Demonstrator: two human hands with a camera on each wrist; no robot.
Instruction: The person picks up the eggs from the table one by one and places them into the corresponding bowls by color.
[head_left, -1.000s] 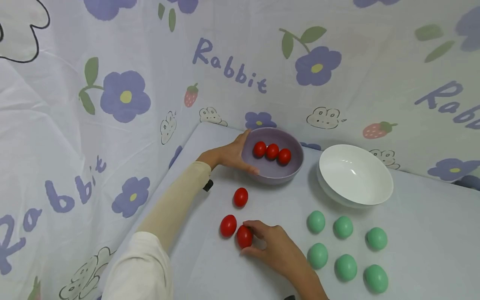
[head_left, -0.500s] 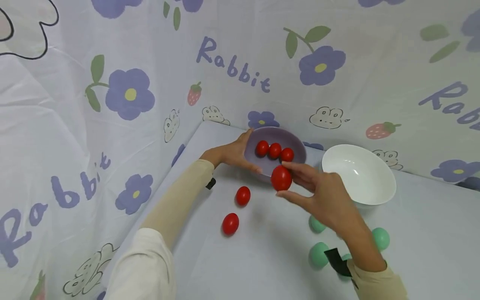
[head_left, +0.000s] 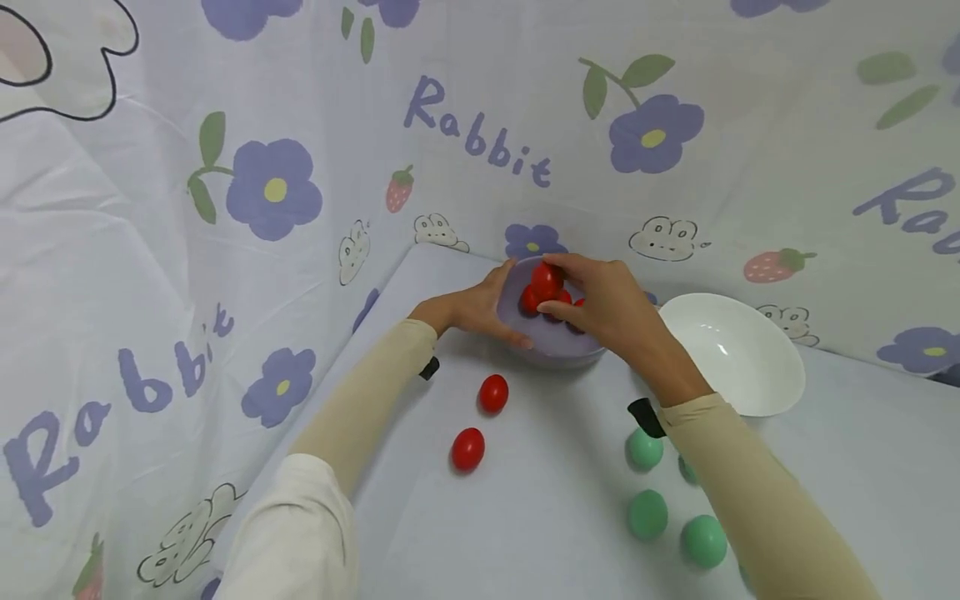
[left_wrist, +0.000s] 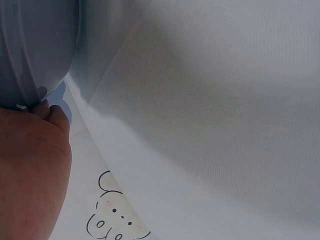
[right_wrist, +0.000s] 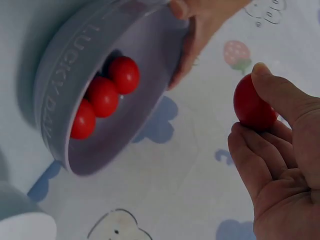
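Note:
My left hand [head_left: 476,312] holds the near left side of a purple bowl [head_left: 551,358], thumb and fingers spread round its wall. Above the bowl, my right hand [head_left: 611,308] pinches a red egg [head_left: 546,281] between thumb and fingertips. The right wrist view shows this egg apart from three red eggs [right_wrist: 103,97] lying in a row inside the bowl. Raised lettering runs round the bowl's outer wall. In the left wrist view, fingers [left_wrist: 57,117] touch the bowl's lower side. Two more red eggs, one nearer the bowl [head_left: 493,393] and one closer to me [head_left: 468,450], lie on the table.
A white bowl [head_left: 738,358] stands right of the purple one. Several green eggs [head_left: 648,514] lie in front of it, some partly hidden by my right forearm. A printed cloth [head_left: 480,50] hangs behind the table and along its left side.
My right hand has lifted a red egg off the table and carried it up and over the purple bowl. The left hand stays at the bowl; the view has shifted slightly.

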